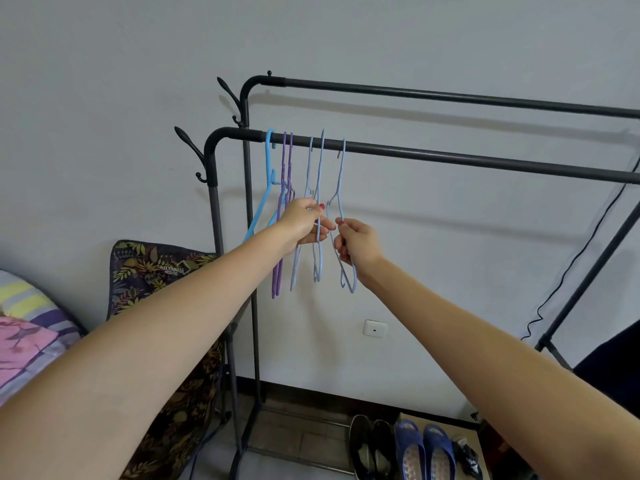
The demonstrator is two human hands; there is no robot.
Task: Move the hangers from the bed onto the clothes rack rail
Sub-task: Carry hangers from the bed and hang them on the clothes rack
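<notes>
Left hand [304, 221] pinches a pale hanger [318, 209], right hand [356, 245] grips the next [341, 188]; both hang edge-on, long axes down, from the near rail [450, 157] above.

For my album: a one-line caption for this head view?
Both hands grip pale blue hangers hooked on the front rail of a black clothes rack.

The head camera looks forward and slightly down, close to the clothes rack rail [450, 155].
</notes>
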